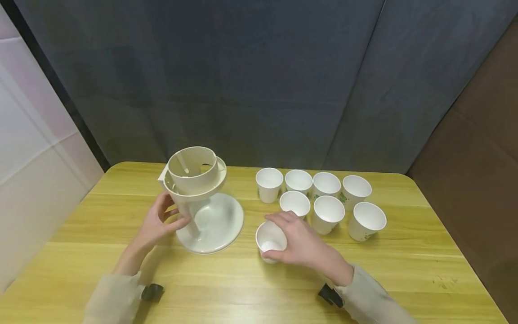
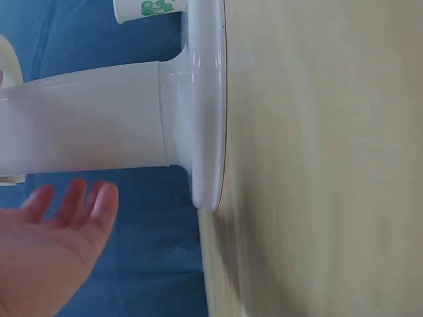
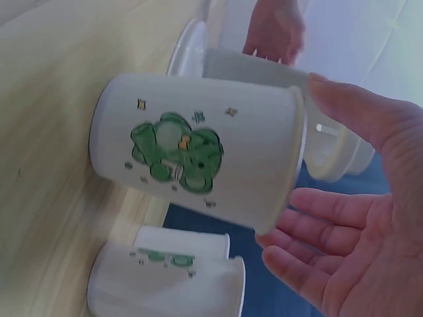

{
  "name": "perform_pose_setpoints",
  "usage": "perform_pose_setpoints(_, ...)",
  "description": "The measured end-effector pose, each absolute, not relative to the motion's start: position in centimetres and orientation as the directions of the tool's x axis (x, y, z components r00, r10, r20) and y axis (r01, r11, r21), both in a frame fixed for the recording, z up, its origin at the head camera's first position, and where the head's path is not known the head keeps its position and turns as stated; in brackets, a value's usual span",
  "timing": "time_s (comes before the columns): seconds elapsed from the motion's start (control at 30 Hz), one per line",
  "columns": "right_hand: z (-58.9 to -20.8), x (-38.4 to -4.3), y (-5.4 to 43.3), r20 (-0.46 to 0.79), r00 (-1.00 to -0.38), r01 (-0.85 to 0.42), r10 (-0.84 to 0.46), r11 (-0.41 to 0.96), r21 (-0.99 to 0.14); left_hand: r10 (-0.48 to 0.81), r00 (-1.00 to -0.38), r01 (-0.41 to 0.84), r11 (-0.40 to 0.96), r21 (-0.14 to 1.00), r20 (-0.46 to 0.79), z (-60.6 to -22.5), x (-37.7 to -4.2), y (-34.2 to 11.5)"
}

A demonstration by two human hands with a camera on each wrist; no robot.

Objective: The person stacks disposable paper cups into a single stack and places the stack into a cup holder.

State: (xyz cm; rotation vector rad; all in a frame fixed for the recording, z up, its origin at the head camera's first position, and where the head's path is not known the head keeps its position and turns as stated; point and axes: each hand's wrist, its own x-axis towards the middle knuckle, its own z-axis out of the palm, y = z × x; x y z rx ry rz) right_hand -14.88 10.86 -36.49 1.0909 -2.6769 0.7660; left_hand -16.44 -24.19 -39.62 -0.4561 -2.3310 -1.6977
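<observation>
My right hand (image 1: 297, 238) spans the rim of a white paper cup (image 1: 265, 240), thumb on the near side and fingers on the far side. A green bear print shows on this cup (image 3: 192, 155) in the right wrist view. At the left, a white stand (image 1: 210, 225) has a round base, an upright column and a ring-shaped top (image 1: 194, 173). Beside its column is my left hand (image 1: 162, 218), fingers loosely bent. In the left wrist view the left fingertips (image 2: 106, 198) come close to the column (image 2: 86, 119), with a gap showing.
Several more white paper cups (image 1: 327, 211) stand upright in two rows right of the stand, close behind my right hand. The wooden table (image 1: 226, 288) ends at a dark curtain (image 1: 243, 90). A white cloth hangs left, a brown one (image 1: 477, 135) right.
</observation>
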Motion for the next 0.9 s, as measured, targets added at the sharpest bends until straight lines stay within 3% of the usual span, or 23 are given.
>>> perform_pose_setpoints(0.3,-36.4,-14.8,13.2,0.413,-0.709,-0.705,-0.571,0.561,-0.435,-0.017,-0.860,0.471,0.353,0.808,0.509,-39.6,-13.3,-23.7)
perform_pose_setpoints(0.47,-36.6,-14.6,14.5,0.450,-0.703,-0.711,-0.551,0.559,-0.427,-0.053,-0.819,0.529,0.315,0.788,0.571,-39.5,-12.0,-22.5)
perform_pose_setpoints(0.67,-36.7,-14.4,16.2,0.529,-0.682,-0.726,-0.505,0.556,-0.405,0.058,-0.775,0.619,0.276,0.736,0.630,-39.5,-11.3,-20.4)
perform_pose_setpoints(0.9,-36.6,-14.4,18.2,0.584,-0.682,-0.713,-0.440,0.580,-0.395,0.230,-0.760,0.650,0.297,0.699,0.608,-39.6,-11.8,-17.1)
